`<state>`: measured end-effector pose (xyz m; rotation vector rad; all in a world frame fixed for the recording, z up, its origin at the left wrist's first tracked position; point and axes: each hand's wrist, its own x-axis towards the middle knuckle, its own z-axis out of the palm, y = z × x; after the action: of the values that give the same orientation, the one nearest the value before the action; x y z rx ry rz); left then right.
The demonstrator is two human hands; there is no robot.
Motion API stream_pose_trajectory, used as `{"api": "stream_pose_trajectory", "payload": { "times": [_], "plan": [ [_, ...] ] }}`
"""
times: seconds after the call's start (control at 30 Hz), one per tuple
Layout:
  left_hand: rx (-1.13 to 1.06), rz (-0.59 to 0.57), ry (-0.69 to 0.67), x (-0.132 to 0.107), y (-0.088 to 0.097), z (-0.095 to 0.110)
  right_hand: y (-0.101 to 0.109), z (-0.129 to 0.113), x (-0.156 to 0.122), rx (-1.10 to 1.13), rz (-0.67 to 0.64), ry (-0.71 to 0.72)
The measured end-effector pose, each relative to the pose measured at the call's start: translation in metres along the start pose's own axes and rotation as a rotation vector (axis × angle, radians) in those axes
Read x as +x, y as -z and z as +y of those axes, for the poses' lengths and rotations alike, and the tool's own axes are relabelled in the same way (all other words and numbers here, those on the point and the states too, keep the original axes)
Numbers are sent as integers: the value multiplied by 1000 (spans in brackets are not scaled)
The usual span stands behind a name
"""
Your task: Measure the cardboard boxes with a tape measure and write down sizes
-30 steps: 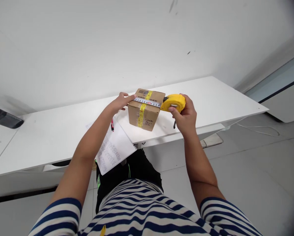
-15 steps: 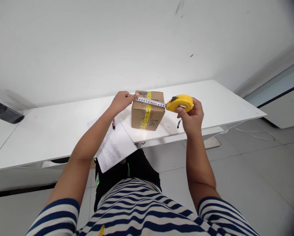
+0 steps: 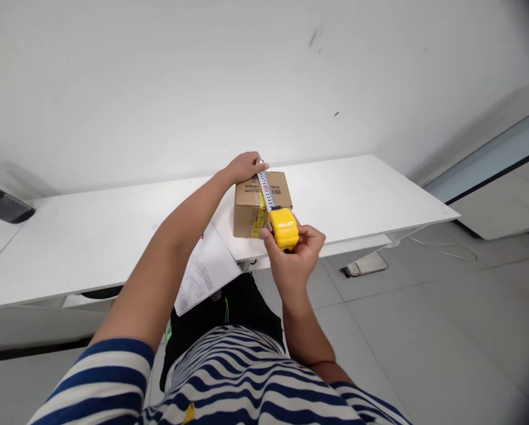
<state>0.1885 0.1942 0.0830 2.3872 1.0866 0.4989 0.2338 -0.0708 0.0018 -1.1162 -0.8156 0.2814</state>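
A cardboard box [image 3: 247, 217] with yellow tape and dark print stands on the white table. Across its top, from the far edge toward me, runs the pulled-out blade [image 3: 267, 190] of a tape measure. My left hand [image 3: 245, 166] pinches the blade's end at the box's far edge. In my right hand [image 3: 297, 254] is the yellow tape measure case [image 3: 284, 229], held just off the box's near right side. My palm hides part of the case.
A sheet of handwritten paper [image 3: 206, 268] overhangs the table's front edge; a red pen on it is mostly hidden by my left arm. The white table [image 3: 353, 195] runs along a wall. A dark object [image 3: 5, 203] sits at far left.
The blade has turned from lying left to right across the box to running far to near. My left hand moved to the far edge; my right hand swung left and toward me.
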Motion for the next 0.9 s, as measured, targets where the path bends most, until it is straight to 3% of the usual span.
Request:
{"api": "stream_pose_trajectory", "payload": {
  "times": [0.13, 0.2, 0.43, 0.5, 0.6, 0.67, 0.77, 0.83, 0.9],
  "plan": [
    [-116, -190, 39, -9, 3, 2, -3, -1, 18, -80, -57, -67],
    [-122, -204, 31, -13, 4, 7, -6, 1, 24, -178, -80, -72],
    [-131, -15, -15, -13, -9, 3, -17, 18, 27, -284, -63, -52],
    [-86, 118, -69, -18, -9, 7, -14, 27, 28, -265, -84, 22],
    [-92, 263, -173, -42, -4, 33, -4, 40, 30, -248, -95, 238],
    [-165, 210, -247, -67, -1, 57, 6, 46, 29, -258, -76, 351],
    [-219, -30, -335, -103, -2, 87, 19, 49, 22, -241, -6, 357],
    [-197, -130, -353, -114, -6, 90, 23, 50, 16, -170, 55, 269],
    [-94, -85, -305, -112, -12, 80, 25, 51, 12, -68, 120, 145]
  ]
}}
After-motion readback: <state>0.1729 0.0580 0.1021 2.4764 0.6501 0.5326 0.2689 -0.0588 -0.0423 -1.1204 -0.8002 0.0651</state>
